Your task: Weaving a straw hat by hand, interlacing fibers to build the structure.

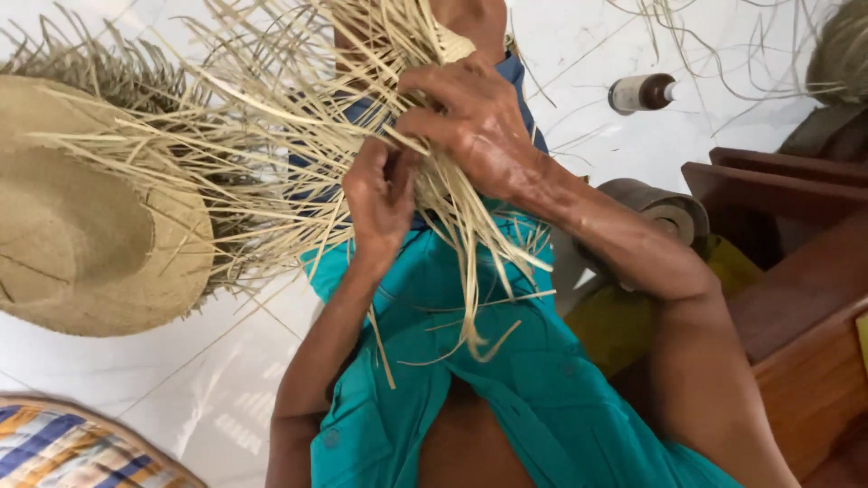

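Observation:
A half-woven straw piece (316,99) with many loose pale strands fans out over my lap. My left hand (380,194) pinches a few strands near the woven centre. My right hand (475,122) lies over the top of the piece, fingers curled round a bundle of strands. Long strands (470,271) hang down over my teal shirt (506,370). The woven core is mostly hidden under my hands.
A finished woven straw hat (81,235) with a frayed brim lies on the white tiled floor (208,361) at left. A dark bottle (642,92) lies at upper right. Wooden furniture (796,298) stands at right, a grey roll (665,208) beside it. A plaid cloth (63,447) shows bottom left.

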